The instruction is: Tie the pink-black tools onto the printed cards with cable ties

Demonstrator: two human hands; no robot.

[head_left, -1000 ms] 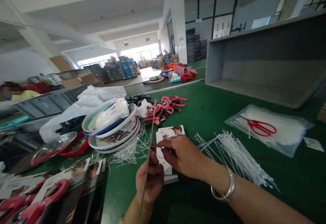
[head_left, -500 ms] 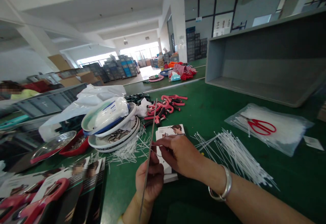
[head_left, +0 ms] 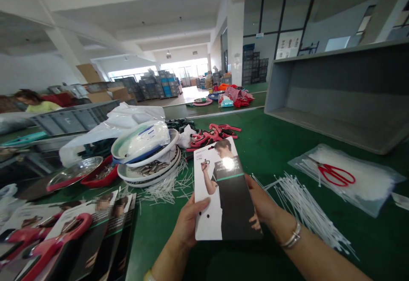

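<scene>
A: What is in the left hand (head_left: pixel 187 221) of this person?
B: It grasps a printed card (head_left: pixel 234 204) at the lower left edge; the thumb lies flat on the front.
A: And the right hand (head_left: pixel 263 200)?
B: It is at the right edge, but its fingers are hidden behind the card, so I cannot tell how firmly they grip.
A: In which direction does the card point?
B: Its long side goes from the person outward, over the green table (head_left: pixel 153 247). The top end points away, leaning a little to the left, and the printed face is turned to the person.
A: What do you see near it?
B: Beyond the top edge there is a pile of pink clamps (head_left: pixel 219 133). To the right lie loose white cable ties (head_left: pixel 303 208), then red-handled scissors (head_left: pixel 321 167) on a clear bag (head_left: pixel 372 191).
A: And to the left?
B: Cards with clamps (head_left: pixel 84 223) overlap in front; behind them, basins (head_left: pixel 150 156) are stacked. Farthest right, a grey crate (head_left: pixel 335 123) stands with its opening toward us.
</scene>
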